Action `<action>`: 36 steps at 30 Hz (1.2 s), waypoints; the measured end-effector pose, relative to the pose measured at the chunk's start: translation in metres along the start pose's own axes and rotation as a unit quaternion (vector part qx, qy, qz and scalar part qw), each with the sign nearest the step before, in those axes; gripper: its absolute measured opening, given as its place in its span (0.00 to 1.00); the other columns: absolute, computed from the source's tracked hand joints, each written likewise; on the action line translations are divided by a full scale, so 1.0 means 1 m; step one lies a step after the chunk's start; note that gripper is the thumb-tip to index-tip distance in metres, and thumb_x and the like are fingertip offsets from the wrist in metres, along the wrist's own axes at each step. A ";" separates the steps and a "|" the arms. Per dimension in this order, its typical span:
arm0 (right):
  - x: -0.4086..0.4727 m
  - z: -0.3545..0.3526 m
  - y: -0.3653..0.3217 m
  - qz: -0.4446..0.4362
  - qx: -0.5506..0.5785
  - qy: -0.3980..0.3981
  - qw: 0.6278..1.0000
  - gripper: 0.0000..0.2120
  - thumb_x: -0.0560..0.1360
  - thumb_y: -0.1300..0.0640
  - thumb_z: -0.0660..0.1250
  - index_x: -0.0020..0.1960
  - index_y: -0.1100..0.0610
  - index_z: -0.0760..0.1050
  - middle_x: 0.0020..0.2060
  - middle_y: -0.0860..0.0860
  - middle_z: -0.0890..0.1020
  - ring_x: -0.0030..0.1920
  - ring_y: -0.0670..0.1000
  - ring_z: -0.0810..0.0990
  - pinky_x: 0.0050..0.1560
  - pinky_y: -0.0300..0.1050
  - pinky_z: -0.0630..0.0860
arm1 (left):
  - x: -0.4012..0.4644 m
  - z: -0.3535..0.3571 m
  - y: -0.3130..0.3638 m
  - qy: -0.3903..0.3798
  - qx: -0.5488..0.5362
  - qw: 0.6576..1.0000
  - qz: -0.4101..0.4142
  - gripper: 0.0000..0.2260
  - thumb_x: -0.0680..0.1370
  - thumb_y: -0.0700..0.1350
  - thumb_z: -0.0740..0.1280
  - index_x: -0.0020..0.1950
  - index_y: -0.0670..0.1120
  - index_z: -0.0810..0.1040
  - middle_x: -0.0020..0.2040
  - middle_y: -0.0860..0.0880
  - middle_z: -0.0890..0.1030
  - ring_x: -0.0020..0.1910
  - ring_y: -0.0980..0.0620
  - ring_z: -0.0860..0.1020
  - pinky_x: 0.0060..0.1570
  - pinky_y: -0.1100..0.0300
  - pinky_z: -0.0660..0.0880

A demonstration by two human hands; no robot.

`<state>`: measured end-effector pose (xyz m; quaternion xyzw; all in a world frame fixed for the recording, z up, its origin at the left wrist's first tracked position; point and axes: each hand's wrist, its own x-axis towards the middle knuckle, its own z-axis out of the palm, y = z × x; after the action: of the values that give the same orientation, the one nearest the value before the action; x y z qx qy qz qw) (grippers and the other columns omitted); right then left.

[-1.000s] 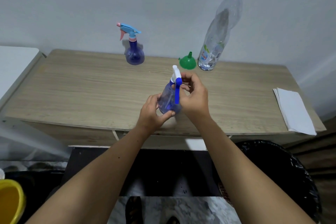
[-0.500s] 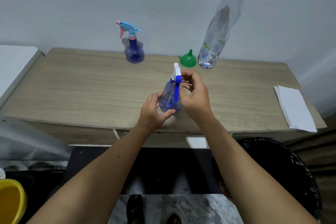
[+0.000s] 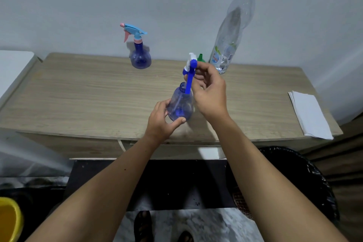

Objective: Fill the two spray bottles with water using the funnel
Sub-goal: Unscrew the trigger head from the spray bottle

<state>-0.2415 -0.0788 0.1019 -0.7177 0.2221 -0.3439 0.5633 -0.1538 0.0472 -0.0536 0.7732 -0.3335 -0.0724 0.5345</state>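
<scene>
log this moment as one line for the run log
step: spray head lifted off near bottle | left hand: holds bottle | right hand: holds spray head | funnel: untouched

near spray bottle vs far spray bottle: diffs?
The near spray bottle is uncapped: the right hand lifts its blue-and-white spray head clear of the neck; the far spray bottle has its pink-and-light-blue head screwed on. The left hand grips the near spray bottle; the far spray bottle stands untouched near the wall. Shared: rounded, translucent blue bodies.
</scene>
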 end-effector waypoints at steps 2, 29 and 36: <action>0.007 -0.006 -0.015 0.000 0.034 0.013 0.999 0.14 0.77 0.69 0.73 0.61 0.59 0.79 0.51 0.51 0.84 0.44 0.46 0.85 0.50 0.44 0.84 | 0.000 0.000 0.003 -0.004 -0.008 1.000 -0.018 0.36 0.69 0.53 0.82 0.72 0.41 0.75 0.61 0.48 0.79 0.60 0.49 0.81 0.61 0.48 0.82; 0.011 -0.059 0.053 0.091 -0.117 0.130 0.980 0.15 0.70 0.55 0.83 0.53 0.52 0.83 0.34 0.45 0.82 0.32 0.39 0.78 0.47 0.38 0.78 | -0.001 -0.001 0.018 -0.011 -0.002 0.995 -0.100 0.34 0.70 0.45 0.84 0.72 0.44 0.75 0.63 0.50 0.78 0.62 0.52 0.81 0.64 0.52 0.81; -0.001 -0.046 0.107 0.180 -0.226 0.095 0.953 0.14 0.70 0.54 0.81 0.53 0.56 0.84 0.39 0.48 0.85 0.45 0.51 0.84 0.54 0.46 0.81 | 0.001 0.003 0.006 -0.005 0.048 0.997 -0.054 0.33 0.69 0.42 0.85 0.70 0.41 0.76 0.59 0.49 0.76 0.53 0.61 0.76 0.55 0.74 0.73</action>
<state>-0.2691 -0.1366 0.0048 -0.7382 0.4719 -0.2439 0.4158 -0.1568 0.0428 -0.0498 0.8145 -0.2969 -0.0895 0.4903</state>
